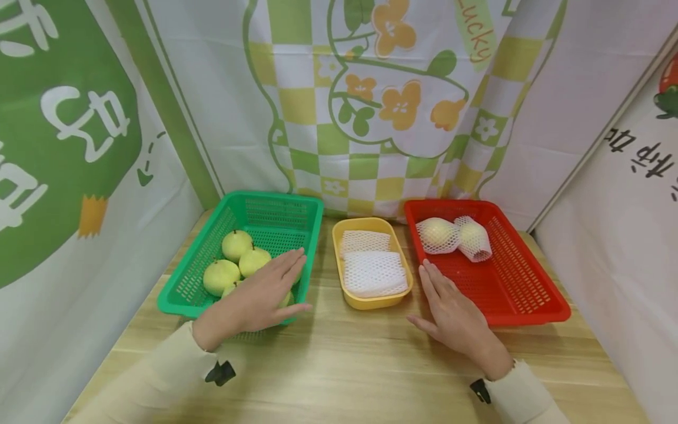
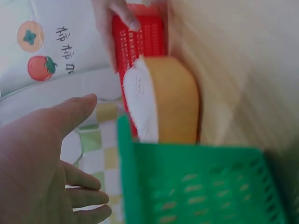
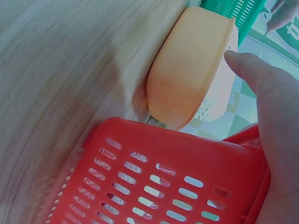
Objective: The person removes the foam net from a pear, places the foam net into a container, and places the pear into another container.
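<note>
My left hand [image 1: 265, 294] is held over the near right part of a green basket [image 1: 177, 300], its fingers straight. Several yellow-green pears [image 1: 221, 277] lie in that basket, some hidden beneath the hand. Over the near left edge of a red basket [image 1: 529, 265] is my right hand [image 1: 454, 315], fingers extended and holding nothing. Two pears in white foam nets [image 1: 436, 234] lie at the far left inside the red basket. Between the baskets stands a yellow container [image 1: 365, 302] with white foam net sleeves [image 1: 375, 274] in it.
All the containers stand on a wooden table [image 1: 349, 371]. A checked, flowered curtain [image 1: 360, 135] hangs right behind them. Printed white panels close in the left and right sides.
</note>
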Motion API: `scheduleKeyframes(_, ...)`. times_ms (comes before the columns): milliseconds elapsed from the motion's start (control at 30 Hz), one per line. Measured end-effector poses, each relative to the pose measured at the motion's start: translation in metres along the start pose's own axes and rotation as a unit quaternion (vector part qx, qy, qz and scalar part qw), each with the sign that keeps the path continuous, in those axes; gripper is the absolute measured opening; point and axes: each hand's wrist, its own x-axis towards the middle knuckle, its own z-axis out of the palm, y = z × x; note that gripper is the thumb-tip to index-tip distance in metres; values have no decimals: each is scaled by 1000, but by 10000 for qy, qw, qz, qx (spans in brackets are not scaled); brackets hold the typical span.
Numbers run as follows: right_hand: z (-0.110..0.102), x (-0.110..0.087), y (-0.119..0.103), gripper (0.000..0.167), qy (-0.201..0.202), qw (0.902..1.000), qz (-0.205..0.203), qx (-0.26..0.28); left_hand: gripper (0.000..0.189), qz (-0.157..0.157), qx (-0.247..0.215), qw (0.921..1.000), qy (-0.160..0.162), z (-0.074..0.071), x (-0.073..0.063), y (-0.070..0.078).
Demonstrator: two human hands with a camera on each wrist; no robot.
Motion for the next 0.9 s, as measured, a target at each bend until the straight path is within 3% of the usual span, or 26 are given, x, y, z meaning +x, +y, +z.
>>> scheduleKeyframes(200, 2, 1, 1, 107, 51, 10000, -20, -4, 97, -149, 173, 9997, 62, 33, -2, 16)
scheduleKeyframes(400, 3, 0, 3, 107, 106, 9999, -12, -50, 99, -300, 332, 9987, 243, 51, 0, 25)
scheduleKeyframes(633, 1, 1, 4, 108, 146, 9999, -40, 36, 99, -501, 687, 9959, 294, 61, 2, 28)
scheduleKeyframes(900, -11, 3, 8, 114, -592, 9949, 43, 821, 98, -528, 809, 9946, 388, 63, 2, 29)
